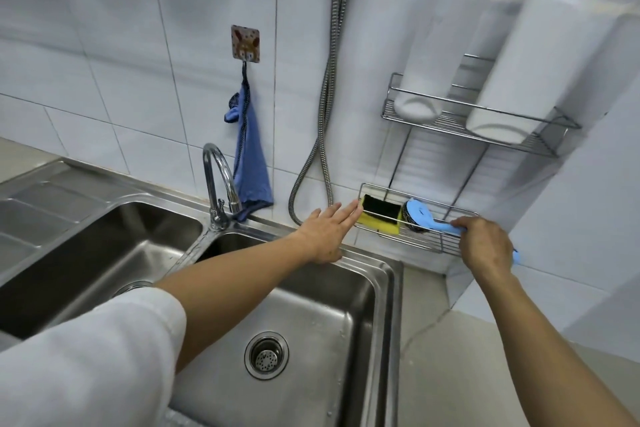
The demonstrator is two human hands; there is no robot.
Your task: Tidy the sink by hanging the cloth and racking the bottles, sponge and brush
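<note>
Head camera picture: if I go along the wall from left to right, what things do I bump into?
Blue cloth on its hook → shower hose → yellow sponge → blue brush → right hand.

The sink (363, 305) under the left hand (327, 230) is brushed steel. By the right hand (486, 246), a shiny wire rack (450, 246) holds a smooth plastic brush (424, 217).

Two arms in view, both the wearer's own. Left arm: loose white fabric sleeve (93, 354), plain, no print or buttons visible, soft folds, cuff edge pushed up near the elbow, forearm bare below it. Left hand (327, 232) bare, no glove, ring or watch. Right arm: no sleeve inside the view, forearm bare to the picture edge. Right hand (486, 246) bare too, nothing on the wrist or fingers
</note>
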